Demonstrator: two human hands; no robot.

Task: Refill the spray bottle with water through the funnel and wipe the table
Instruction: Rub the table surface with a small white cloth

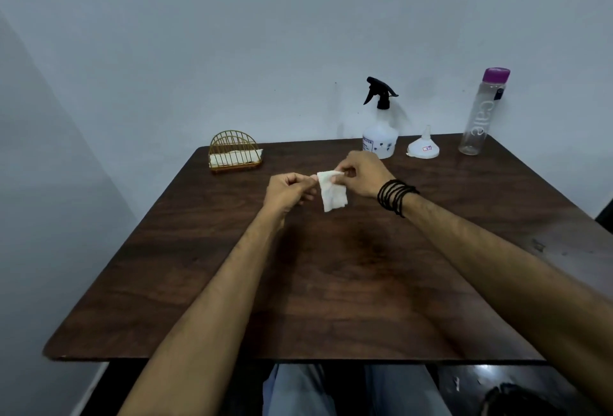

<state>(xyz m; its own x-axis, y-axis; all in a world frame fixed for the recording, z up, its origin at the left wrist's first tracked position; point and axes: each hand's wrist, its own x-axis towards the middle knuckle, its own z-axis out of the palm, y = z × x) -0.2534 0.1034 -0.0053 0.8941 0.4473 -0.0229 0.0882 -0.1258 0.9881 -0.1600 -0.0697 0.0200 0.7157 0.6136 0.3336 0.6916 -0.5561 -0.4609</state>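
Above the worktop (pixel 331 283), the left hand (pixel 290 192) and right hand (pixel 360 173) are each pinching the tissue (pixel 332 193); the spray bottle (pixel 380 130) is standing at one o'clock.

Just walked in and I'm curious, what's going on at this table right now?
A person holds a white tissue over the table, both hands pinching its top edge: left hand, right hand. At the far edge stand a spray bottle with its trigger head on, a funnel set upside down, and a capped, seemingly empty water bottle. A wire holder with more tissues sits far left.
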